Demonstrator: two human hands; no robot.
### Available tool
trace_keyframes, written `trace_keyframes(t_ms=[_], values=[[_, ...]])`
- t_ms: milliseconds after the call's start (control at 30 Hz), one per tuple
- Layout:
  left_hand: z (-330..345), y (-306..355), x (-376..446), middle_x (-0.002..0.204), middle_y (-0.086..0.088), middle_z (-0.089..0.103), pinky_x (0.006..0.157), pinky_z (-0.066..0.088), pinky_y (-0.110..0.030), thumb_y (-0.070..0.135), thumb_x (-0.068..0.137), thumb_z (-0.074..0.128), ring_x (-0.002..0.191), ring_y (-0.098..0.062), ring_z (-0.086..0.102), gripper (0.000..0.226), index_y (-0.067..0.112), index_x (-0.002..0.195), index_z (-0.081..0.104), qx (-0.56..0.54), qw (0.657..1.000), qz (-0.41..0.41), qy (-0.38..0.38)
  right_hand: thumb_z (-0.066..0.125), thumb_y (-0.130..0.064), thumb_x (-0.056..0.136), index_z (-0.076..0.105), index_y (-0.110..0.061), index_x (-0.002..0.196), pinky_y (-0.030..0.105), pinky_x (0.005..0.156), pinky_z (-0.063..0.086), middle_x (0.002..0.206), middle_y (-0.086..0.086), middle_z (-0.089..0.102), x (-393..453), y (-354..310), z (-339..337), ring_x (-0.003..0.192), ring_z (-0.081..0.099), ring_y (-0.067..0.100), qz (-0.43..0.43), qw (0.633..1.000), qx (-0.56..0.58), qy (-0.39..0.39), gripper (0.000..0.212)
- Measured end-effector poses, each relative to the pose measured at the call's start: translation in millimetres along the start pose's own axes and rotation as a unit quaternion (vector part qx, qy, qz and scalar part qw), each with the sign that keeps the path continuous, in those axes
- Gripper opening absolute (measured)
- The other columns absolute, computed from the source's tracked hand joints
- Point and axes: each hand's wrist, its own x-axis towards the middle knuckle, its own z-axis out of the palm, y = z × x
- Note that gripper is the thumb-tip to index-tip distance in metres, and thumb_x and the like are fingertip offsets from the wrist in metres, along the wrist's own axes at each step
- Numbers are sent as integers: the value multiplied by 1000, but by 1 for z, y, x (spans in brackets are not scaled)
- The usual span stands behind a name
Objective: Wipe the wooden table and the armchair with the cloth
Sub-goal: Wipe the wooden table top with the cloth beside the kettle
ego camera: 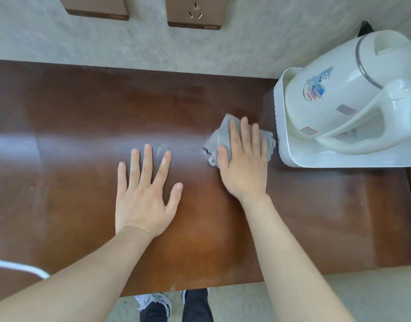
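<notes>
Right hand presses a grey cloth flat-fingered on the wooden worktop beside a white kettle; left hand rests spread.

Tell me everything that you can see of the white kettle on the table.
The kettle is white and looks like plastic, with a grey band below its lid, a curved handle toward the person and a blue-and-red sticker on its side. It stands in a white rimmed tray at the right end of the wooden table, close to the wall. Only the tray touches it.
</notes>
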Motion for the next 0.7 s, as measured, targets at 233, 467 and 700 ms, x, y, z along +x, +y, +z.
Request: trace_keyframes(t_ms=[233, 467, 700], values=[[1, 0, 1, 169, -12, 9, 124, 10, -55, 61, 99, 13, 155, -33, 4, 70, 28, 161, 14, 10, 1000, 4, -2, 26, -44, 103, 10, -25, 159, 47, 124, -2, 168, 1, 2, 103, -21, -10, 154, -3, 24, 66, 997, 49, -6, 61], [1, -4, -1, 169, -11, 9, 123, 12, -56, 61, 99, 17, 156, -32, 4, 71, 26, 160, 22, 1, 1000, 8, -8, 26, -45, 104, 9, -29, 160, 46, 124, 5, 168, -1, 6, -79, -48, 19, 155, -2, 21, -55, 998, 41, -12, 61], [-1, -4, 0, 168, -12, 11, 123, 14, -58, 60, 99, 15, 155, -35, 7, 70, 26, 160, 22, 6, 1000, 11, -14, 19, -42, 104, 12, -26, 159, 46, 123, 11, 167, 1, 12, 1, -25, 5, 154, 8, 24, -39, 999, -21, -4, 58]])
